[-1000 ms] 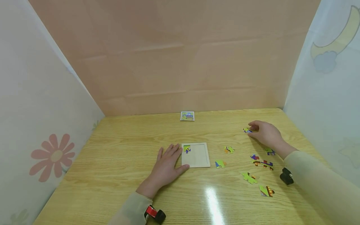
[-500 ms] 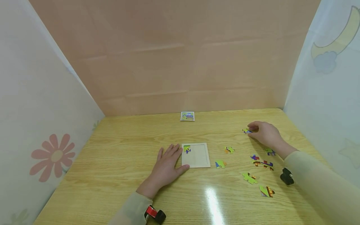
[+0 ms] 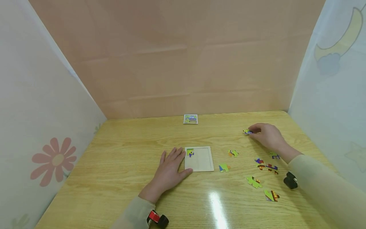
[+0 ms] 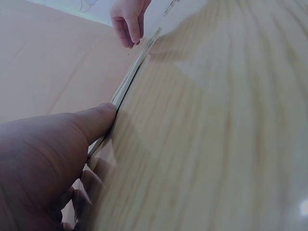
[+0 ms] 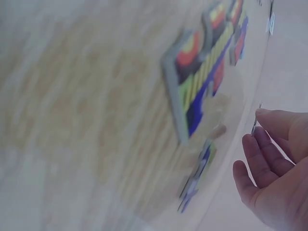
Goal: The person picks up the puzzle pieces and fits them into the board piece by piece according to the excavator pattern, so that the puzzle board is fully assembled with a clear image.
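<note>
My right hand [image 3: 267, 136] pinches a small green and blue jigsaw piece [image 3: 247, 131] at the right back of the table. In the right wrist view that piece [image 5: 256, 120] shows as a thin edge between thumb and fingertips, above the tabletop. My left hand [image 3: 170, 167] lies with straight fingers along the left side of a square puzzle tray [image 3: 203, 162], its thumb at the near left corner. The left wrist view shows the thumb [image 4: 98, 120] against the tray's edge [image 4: 129, 79]. One green piece [image 3: 190, 152] with a yellow and blue picture sits in the tray's upper left corner.
Between tray and right arm lie loose pieces: a green and orange one [image 3: 233, 153], a green and blue one [image 3: 224, 167], a green one [image 3: 254, 182], one with a brown stripe [image 3: 271, 195] and a striped one [image 3: 268, 168]. A picture card [image 3: 190, 119] lies at the back edge.
My right hand has shifted slightly left with the pinched piece, which now shows more clear of the fingers. The left hand and the tray keep their places.
</note>
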`<state>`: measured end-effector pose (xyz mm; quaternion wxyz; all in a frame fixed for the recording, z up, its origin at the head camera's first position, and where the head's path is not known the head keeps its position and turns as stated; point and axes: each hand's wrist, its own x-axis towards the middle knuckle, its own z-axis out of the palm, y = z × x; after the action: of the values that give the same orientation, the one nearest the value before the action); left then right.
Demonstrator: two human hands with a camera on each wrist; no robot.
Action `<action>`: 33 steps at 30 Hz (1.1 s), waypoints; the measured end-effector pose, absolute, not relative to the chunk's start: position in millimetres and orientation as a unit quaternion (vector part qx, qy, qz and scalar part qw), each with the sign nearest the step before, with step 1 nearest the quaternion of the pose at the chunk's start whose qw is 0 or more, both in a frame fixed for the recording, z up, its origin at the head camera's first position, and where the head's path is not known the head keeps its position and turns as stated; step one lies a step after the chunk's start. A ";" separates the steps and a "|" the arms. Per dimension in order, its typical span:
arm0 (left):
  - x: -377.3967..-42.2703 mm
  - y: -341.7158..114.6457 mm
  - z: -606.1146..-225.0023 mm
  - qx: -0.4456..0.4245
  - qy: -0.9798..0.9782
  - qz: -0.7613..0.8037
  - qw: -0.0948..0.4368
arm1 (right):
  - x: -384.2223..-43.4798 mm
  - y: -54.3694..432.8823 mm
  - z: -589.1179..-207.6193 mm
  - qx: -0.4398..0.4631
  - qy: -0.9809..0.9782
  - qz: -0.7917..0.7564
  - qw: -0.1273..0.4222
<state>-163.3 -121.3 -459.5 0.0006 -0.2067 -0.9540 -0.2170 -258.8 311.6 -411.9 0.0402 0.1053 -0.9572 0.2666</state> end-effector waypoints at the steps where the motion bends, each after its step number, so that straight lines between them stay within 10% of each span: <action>1: -163.2 -121.3 -459.3 -0.207 -0.954 -0.216 0.001 | -258.8 309.8 -411.2 0.107 -0.956 0.269 0.041; 33: -164.0 -121.4 -457.0 -0.208 -0.954 -0.218 -0.001 | -242.7 202.5 -392.0 0.191 -0.926 0.325 0.029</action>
<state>-164.0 -121.4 -457.0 -0.0015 -0.2078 -0.9535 -0.2183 -242.7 202.5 -392.0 0.0289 0.1907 -0.9258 0.3249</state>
